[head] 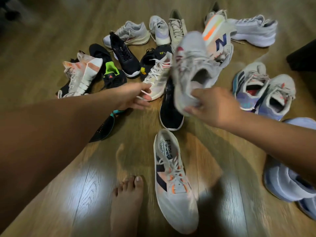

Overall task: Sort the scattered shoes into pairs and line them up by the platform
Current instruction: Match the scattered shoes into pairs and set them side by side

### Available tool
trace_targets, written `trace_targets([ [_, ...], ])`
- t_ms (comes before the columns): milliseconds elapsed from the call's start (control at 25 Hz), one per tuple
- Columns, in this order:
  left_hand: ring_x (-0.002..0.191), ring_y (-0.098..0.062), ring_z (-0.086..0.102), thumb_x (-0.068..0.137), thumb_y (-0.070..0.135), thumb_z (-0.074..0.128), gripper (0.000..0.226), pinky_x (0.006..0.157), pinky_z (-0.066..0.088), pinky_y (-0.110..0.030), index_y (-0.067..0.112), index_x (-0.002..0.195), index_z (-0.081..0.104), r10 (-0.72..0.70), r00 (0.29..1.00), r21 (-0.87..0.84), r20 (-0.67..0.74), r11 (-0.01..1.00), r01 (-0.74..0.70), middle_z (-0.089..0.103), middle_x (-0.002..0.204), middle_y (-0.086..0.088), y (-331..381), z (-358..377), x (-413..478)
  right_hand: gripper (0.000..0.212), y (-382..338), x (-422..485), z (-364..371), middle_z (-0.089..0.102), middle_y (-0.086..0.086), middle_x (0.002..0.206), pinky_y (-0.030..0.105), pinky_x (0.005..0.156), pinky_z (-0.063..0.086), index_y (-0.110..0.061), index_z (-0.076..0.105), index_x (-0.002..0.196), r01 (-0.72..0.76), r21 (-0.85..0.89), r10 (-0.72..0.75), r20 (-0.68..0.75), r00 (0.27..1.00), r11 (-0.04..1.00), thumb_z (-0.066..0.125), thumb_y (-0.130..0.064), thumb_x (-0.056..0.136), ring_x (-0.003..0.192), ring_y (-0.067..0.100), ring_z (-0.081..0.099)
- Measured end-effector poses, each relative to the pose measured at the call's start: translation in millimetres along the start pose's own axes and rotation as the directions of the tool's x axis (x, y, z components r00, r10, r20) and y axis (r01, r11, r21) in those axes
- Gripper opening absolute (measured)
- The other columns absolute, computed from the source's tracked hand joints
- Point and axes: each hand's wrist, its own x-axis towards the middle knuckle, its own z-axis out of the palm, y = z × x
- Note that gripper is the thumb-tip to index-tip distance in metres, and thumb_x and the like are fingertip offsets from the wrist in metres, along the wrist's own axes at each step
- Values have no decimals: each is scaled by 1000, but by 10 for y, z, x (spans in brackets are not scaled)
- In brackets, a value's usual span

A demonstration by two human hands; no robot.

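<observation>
My right hand [212, 106] grips the heel of a grey knit sneaker with red stripes [189, 65] and holds it blurred above the pile. My left hand [135, 96] touches the toe of a white sneaker with pink-orange stripes [159, 77] that lies on the floor; whether its fingers pinch the toe I cannot tell. Several other shoes lie scattered around: black ones [124, 53], a white and orange one [82, 76], a white one marked with a blue N [217, 35], and a white one with navy stripes [172, 178] near my foot.
My bare foot [128, 202] stands on the wooden floor [51, 194]. Lilac-blue shoes [290, 182] lie at the right edge, and a blue-and-white pair [263, 89] sits further back. A dark object [302, 55] stands at the far right. A black insole [104, 127] lies under my left arm.
</observation>
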Motion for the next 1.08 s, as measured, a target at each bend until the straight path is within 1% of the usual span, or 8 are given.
trace_targets([
  [160, 109, -25, 61, 78, 65, 62, 69, 84, 57, -47, 24, 132, 51, 75, 982, -38, 172, 997, -69, 55, 127, -4, -115, -255, -102, 25, -840, 353, 77, 61, 12, 111, 34, 68, 46, -12, 53, 115, 137, 217, -162, 101, 982, 966, 55, -23, 92, 96, 33, 63],
  [280, 107, -33, 65, 79, 34, 77, 60, 83, 57, -54, 27, 131, 48, 23, 996, 159, 87, 987, -37, 63, 124, -8, -410, -376, -162, 40, -1056, 407, 154, 64, 15, 115, 36, 83, 49, -12, 58, 127, 210, 506, -338, 174, 925, 837, 51, -4, 89, 101, 29, 60],
  [400, 81, -25, 68, 82, 13, 67, 19, 64, 61, -37, 12, 97, 55, 107, 994, 731, -13, 680, -64, 67, 102, -14, -696, -355, -155, 27, -875, 265, 369, 63, 5, 106, 36, 83, 47, -14, 65, 111, 266, 521, -371, 107, 923, 811, 60, -14, 84, 100, 22, 58],
  [560, 71, -20, 61, 79, 23, 66, 27, 55, 47, -26, 17, 103, 54, -5, 999, 944, -32, 327, 32, 62, 87, -4, -881, -437, -199, 30, -674, 28, 694, 54, -1, 108, 31, 71, 40, -21, 57, 112, 357, 175, -398, 375, 838, 918, 63, -34, 85, 100, 22, 50],
  [680, 82, -25, 68, 84, 5, 63, 33, 62, 56, -31, 5, 116, 60, -341, 939, 844, -47, 489, 220, 66, 87, -11, -1015, -589, -267, 27, -493, 65, 629, 54, 4, 108, 34, 70, 44, -20, 52, 117, 447, 13, -405, 448, 797, 894, 57, -32, 92, 98, 27, 57],
  [840, 95, -29, 69, 89, -3, 56, 24, 69, 60, -34, -5, 112, 64, -602, 798, 724, 18, 558, 405, 69, 103, -23, -1028, -715, -436, 47, -105, -157, 464, 60, 1, 118, 33, 77, 52, -28, 52, 124, 391, -181, -141, 733, 665, 903, 69, -23, 81, 105, 23, 62],
  [960, 94, -33, 69, 93, 7, 49, 27, 76, 60, -42, -9, 111, 60, -358, 921, 671, -156, 646, 365, 66, 110, -26, -914, -851, -362, 58, 136, -393, 454, 63, -3, 119, 30, 77, 53, -28, 49, 130, 325, -304, 45, 789, 613, 895, 70, -22, 76, 105, 20, 65],
  [1080, 87, -35, 70, 91, 12, 51, 19, 75, 59, -44, 1, 101, 63, 38, 976, 645, -215, 756, 113, 69, 96, -23, -598, -747, -190, 38, 236, -521, 533, 64, -4, 115, 26, 76, 46, -36, 47, 123, 213, -117, -79, 679, 730, 970, 56, -33, 86, 105, 21, 62],
])
